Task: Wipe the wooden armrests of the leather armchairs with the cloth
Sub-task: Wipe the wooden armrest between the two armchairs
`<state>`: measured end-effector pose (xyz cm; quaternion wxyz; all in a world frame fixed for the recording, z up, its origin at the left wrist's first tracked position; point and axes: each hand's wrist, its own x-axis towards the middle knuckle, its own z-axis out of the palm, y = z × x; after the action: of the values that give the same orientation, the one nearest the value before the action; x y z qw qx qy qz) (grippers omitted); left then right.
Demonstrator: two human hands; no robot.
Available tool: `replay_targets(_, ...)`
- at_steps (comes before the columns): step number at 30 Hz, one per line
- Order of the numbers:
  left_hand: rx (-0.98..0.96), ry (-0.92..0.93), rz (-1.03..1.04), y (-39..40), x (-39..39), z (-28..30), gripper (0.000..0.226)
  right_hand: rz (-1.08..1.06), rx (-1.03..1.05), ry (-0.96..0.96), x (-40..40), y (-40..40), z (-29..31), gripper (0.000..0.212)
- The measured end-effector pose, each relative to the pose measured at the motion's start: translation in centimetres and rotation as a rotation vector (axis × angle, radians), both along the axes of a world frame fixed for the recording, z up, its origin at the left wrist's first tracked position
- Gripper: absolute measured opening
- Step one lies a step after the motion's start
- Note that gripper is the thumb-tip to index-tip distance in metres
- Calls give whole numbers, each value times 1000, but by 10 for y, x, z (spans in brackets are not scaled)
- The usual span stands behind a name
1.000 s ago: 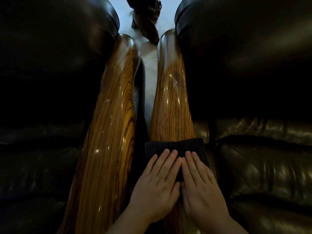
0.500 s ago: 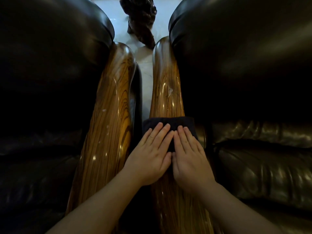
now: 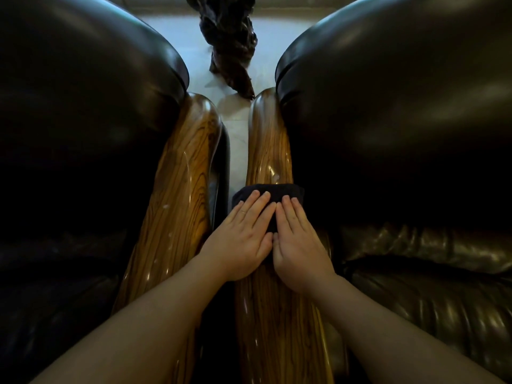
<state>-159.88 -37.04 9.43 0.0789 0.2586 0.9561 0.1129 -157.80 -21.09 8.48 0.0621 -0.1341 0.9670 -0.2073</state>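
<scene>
Both hands and the dark cloth (image 3: 267,194) have slid farther up the right-hand wooden armrest (image 3: 270,151), toward 12 o'clock, than half a second ago. Flat and side by side, the left hand (image 3: 243,234) and right hand (image 3: 297,239) press the folded cloth onto the glossy wood, fingers straight and close together, gripping nothing. At 9 o'clock lies the neighbouring armrest (image 3: 180,203), both flanked by dark leather armchairs (image 3: 388,120).
</scene>
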Motion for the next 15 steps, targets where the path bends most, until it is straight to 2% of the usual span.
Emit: replay_targets(15, 101, -83, 33, 1, -74, -4, 63, 7, -50, 4, -74, -2, 2, 62)
